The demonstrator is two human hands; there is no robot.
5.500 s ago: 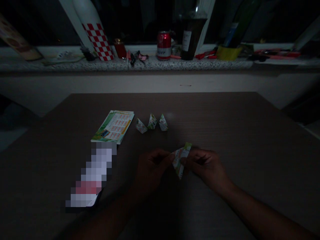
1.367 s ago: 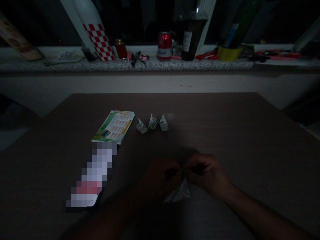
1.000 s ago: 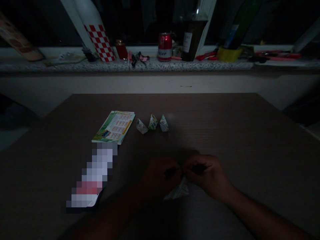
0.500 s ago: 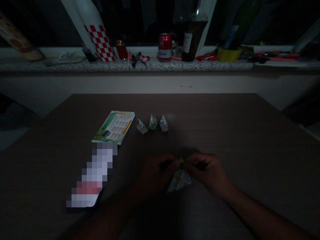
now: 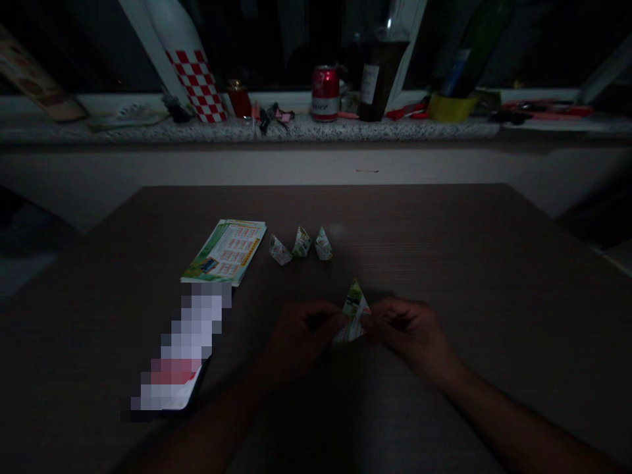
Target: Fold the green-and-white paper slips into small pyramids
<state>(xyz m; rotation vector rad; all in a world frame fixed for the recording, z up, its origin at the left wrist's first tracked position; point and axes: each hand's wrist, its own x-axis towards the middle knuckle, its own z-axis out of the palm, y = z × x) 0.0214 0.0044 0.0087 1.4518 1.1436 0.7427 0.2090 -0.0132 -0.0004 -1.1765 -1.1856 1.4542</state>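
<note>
Both hands meet over the dark wooden table [image 5: 469,237] in dim light. My left hand [image 5: 301,336] and my right hand [image 5: 409,332] pinch a small folded piece of printed paper [image 5: 353,316] between their fingertips; its point stands upward. Farther back on the table lie three small folded paper shapes [image 5: 301,243] in a row. Left of them rests a stack of printed green leaflets [image 5: 224,250].
A blurred-out flat item [image 5: 180,349] lies at the table's left front. Behind the table runs a stone sill [image 5: 247,128] with a red can [image 5: 324,92], a dark bottle [image 5: 378,66], a red-and-white checked object [image 5: 197,79] and assorted small items.
The folded paper hung below my fingers a second ago; now it is turned up, its point above the hands. Both hands rose slightly toward the table's middle.
</note>
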